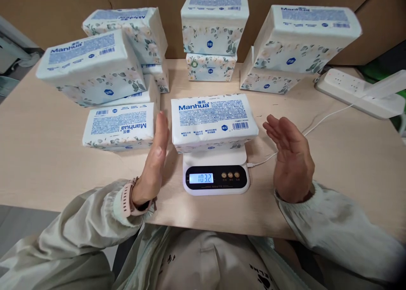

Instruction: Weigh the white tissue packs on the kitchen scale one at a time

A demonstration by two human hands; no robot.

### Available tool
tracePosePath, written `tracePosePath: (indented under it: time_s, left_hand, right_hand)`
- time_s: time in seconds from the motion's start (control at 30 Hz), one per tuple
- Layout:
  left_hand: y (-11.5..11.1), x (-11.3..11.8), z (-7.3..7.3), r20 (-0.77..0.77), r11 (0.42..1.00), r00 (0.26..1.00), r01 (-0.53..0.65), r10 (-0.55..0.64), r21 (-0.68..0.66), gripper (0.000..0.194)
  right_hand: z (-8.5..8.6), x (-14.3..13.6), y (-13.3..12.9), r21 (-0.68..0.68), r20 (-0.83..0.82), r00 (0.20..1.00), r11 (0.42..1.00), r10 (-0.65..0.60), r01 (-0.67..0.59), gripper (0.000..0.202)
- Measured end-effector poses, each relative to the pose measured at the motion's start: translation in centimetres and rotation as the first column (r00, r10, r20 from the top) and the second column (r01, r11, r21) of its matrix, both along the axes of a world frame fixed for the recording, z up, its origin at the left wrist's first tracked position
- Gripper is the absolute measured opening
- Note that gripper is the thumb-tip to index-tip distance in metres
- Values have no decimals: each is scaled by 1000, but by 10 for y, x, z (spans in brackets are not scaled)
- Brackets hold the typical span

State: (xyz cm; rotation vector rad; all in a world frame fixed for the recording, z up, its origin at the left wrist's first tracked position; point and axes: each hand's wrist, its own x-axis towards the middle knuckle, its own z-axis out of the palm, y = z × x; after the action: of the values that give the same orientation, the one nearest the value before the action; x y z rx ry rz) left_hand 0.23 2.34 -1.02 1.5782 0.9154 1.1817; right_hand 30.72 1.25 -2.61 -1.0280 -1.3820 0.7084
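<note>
A white pack of tissues (215,118) with blue "Manhua" print rests on a small white digital scale (216,190), whose lit display reads 103.2. To its left, my left hand (154,158) is held upright with fingers stretched, apart from the pack and holding nothing. My right hand (290,154) stands on the other side, palm turned inward, fingers extended, also free of the pack. Just beyond my left hand lies another tissue pack (122,127), its print upside down to me.
Stacked tissue packs stand at the back left (91,70), back middle (212,27) and back right (307,40) of the wooden table (38,163). A white cable (323,120) runs from the scale toward a power strip (358,91) at right. Brown cardboard rises behind.
</note>
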Motion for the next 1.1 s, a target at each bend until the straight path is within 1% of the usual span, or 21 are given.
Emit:
tracePosePath:
  time_s: [0.17, 0.3, 0.5, 0.6, 0.77, 0.87, 1.1]
  left_hand:
    - [-4, 4, 1, -20, 1000, 1000, 19, -19, -9, 76]
    - [-7, 7, 5, 24, 1000, 1000, 19, -19, -20, 69]
    - [-7, 8, 8, 31, 999, 999, 23, -22, -32, 66]
    - [-6, 6, 8, 32, 999, 999, 33, -32, -34, 68]
    - [-4, 6, 9, -23, 998, 1000, 16, -17, -68, 75]
    - [-4, 8, 11, -6, 997, 1000, 15, -16, -79, 75]
    - [-4, 9, 12, -1, 997, 1000, 11, -11, -77, 77]
  right_hand:
    - [5, -6, -2, -81, -35, 997, 995, -66, 63, 47]
    - [4, -4, -3, -82, -22, 999, 996, -24, 22, 49]
    - [3, -2, -4, -73, -37, 999, 997, 10, -13, 49]
    - [4, -3, -5, -66, -35, 999, 997, 33, -36, 49]
    - [5, -2, -6, -83, -11, 999, 996, 37, -38, 49]
    - [5, -2, -6, -62, -29, 998, 996, 59, -61, 50]
    - [6, -2, -6, -80, -18, 999, 996, 38, -39, 49]
